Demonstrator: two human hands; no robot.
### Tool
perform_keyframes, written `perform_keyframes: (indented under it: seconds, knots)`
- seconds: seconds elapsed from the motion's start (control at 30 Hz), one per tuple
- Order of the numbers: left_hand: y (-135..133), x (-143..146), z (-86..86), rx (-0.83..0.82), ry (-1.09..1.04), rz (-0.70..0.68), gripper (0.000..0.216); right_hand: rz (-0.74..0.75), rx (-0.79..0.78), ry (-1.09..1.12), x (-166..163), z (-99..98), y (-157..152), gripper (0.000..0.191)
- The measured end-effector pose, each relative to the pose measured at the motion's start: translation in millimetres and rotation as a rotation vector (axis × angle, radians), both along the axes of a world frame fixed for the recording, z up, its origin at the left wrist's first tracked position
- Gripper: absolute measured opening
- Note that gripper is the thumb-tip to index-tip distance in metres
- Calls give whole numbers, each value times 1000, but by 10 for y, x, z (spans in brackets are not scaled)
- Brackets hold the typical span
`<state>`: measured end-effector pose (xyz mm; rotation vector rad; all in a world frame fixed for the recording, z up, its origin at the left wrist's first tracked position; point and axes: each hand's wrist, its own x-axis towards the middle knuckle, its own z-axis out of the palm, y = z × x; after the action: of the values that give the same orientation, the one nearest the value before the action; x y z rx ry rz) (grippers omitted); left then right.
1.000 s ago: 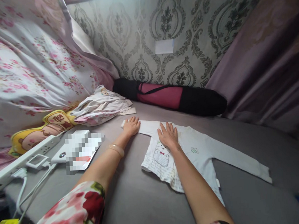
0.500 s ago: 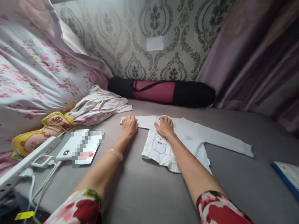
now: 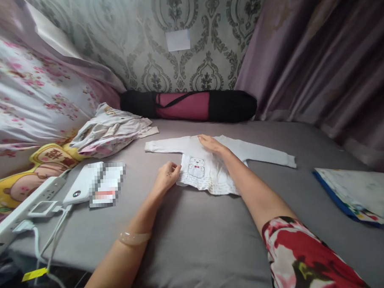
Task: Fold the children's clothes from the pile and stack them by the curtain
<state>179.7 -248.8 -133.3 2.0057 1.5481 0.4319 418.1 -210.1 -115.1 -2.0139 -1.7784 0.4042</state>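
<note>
A small white long-sleeved shirt (image 3: 223,170) lies spread on the grey bed sheet, its sleeves stretched out to both sides. A printed bear with a red bow shows on its left half. At the shirt's left side edge, my left hand (image 3: 168,175) has its fingers bent together, pinching the fabric. My right hand (image 3: 212,144) rests near the neckline with its fingers stretched out flat, and my forearm crosses over the shirt's right half. A pale bangle (image 3: 134,238) circles my left wrist.
A crumpled pile of clothes (image 3: 110,128) sits at the back left, beside a yellow cartoon cushion (image 3: 49,169). A white power strip (image 3: 26,206) with cables and a white device (image 3: 85,182) are nearer. Along the wall lies a black and maroon bag (image 3: 187,106). Folded cloth (image 3: 362,191) lies right.
My left hand has left the left sleeve's cuff and come down to the shirt's side edge. My right hand has flattened out near the neckline. The view has shifted right.
</note>
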Motion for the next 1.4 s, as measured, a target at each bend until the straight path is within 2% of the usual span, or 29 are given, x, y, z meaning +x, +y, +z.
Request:
perform_keyframes:
  seconds: [0.1, 0.23, 0.3, 0.37, 0.5, 0.67, 0.83, 0.93, 1.07, 1.2, 1.4]
  knots:
    - [-58, -48, 52, -96, -70, -33, 35, -31, 30, 242, 217, 67, -399, 36]
    - [-90, -151, 41, -210, -169, -161, 74, -188, -16, 420, 540, 11, -1117, 31]
    - [-79, -199, 6, -288, -214, -248, 90, -263, -37, 392, 679, -50, -1462, 29]
    - [-61, -235, -27, -341, -250, -321, 97, -341, -72, 309, 778, -108, -1752, 28]
    - [-49, -260, -24, -327, -246, -373, 90, -459, -149, 161, 802, -165, -2128, 25]
    - [-96, -198, 21, -224, -163, -315, 61, -431, -163, 11, 569, -137, -2306, 28]
    - [-145, -109, -61, -25, -18, -227, 53, -461, -179, -103, 392, -120, -2341, 33]
    - [-135, -119, -82, 34, 26, -258, 54, -432, -163, -53, 449, -134, -2357, 32]
    - [-66, -214, -37, 3, 38, -272, 53, -367, -162, 136, 613, -144, -2393, 31]
    - [-35, -305, 35, 18, 55, -398, 45, -344, -177, 66, 608, -87, -2416, 27]
    - [-35, -353, 43, 191, 99, -595, 37, -358, -284, -152, 459, 56, -2459, 25]
